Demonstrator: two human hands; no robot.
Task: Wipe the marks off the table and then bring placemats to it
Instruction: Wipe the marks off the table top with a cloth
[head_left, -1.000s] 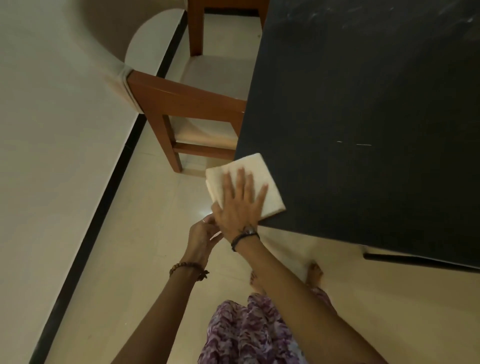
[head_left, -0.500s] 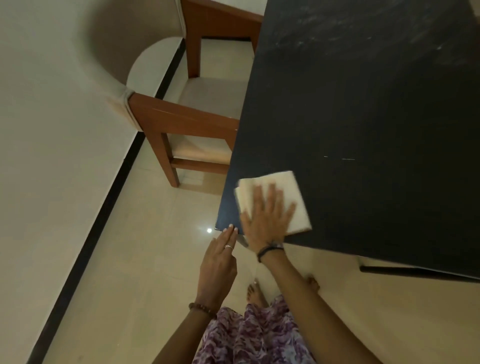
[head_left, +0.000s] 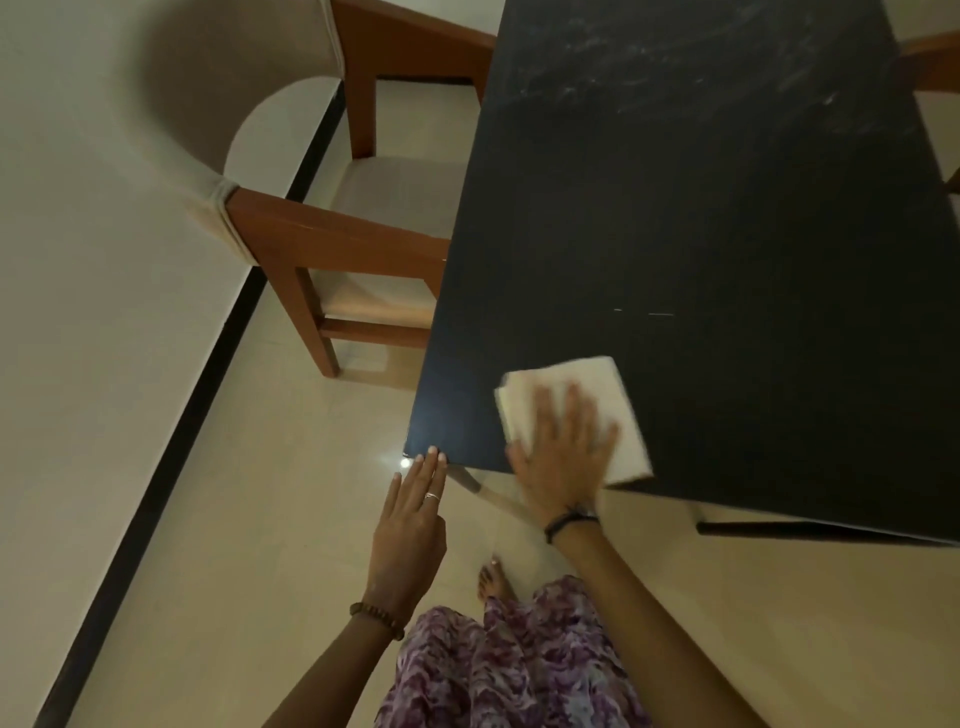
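Fingers (head_left: 574, 415) of the right hand (head_left: 563, 457) lie straight, pressing a folded cream cloth (head_left: 602, 389) flat near the dark table's (head_left: 701, 218) near-left corner. Left hand (head_left: 410, 525), fingers extended, touches that corner. Whitish smears (head_left: 649, 57) streak the far tabletop.

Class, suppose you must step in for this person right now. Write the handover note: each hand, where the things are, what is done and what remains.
Right hand: flat, fingers spread, pressing the folded white cloth onto the black rectangular table near its front left corner.
Left hand: open, holding nothing, fingertips at the table's front corner.
Done: wiping is under way at the near end.
Left: pale smeared marks cover the far end, and two short white streaks lie beyond the cloth. No placemats are in view; fetch them afterwards.
A wooden chair with a beige seat stands tucked at the left side.
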